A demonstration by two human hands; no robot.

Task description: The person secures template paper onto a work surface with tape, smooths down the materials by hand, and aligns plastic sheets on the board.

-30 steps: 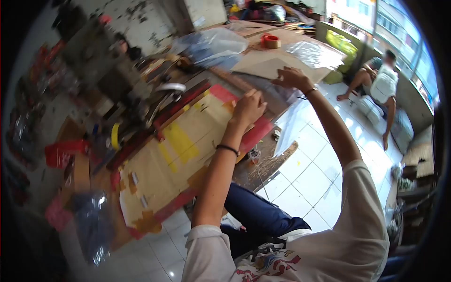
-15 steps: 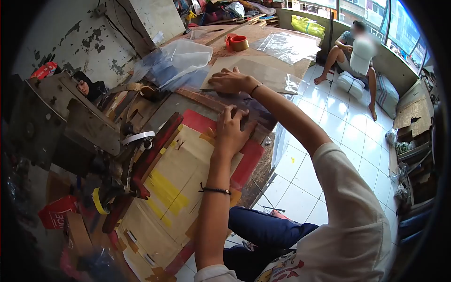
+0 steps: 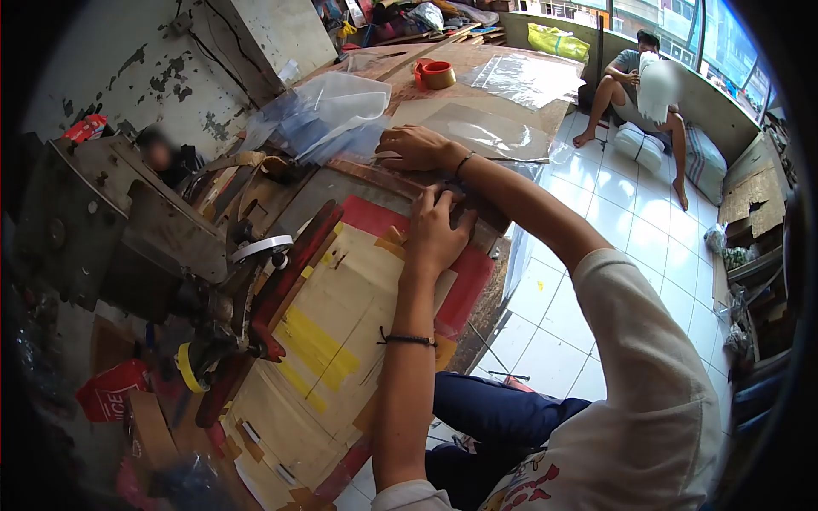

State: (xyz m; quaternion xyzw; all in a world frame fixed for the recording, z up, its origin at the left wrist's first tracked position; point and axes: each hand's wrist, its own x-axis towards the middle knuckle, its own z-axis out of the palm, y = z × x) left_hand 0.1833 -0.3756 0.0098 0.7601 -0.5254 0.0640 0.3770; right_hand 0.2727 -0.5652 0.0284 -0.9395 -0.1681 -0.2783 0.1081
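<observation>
My left hand rests with bent, spread fingers just past the far end of a red-edged board covered in tan paper and yellow tape. Beyond it, my right hand reaches across to the left, palm down, at the near edge of a brown sheet. A thin light edge shows by its fingertips; whether the fingers hold it is unclear. A clear plastic sheet lies on the brown sheet, right of my right hand. Crumpled clear plastic lies to its left.
A metal machine with a white roll stands at the left. Red tape and more clear plastic lie on the far table. One person sits by the window; another is behind the machine.
Over the last second, both hands have moved onto the work surface beyond the board, my right hand going left. The view has turned. Since half a second ago the hands have shifted only slightly.
</observation>
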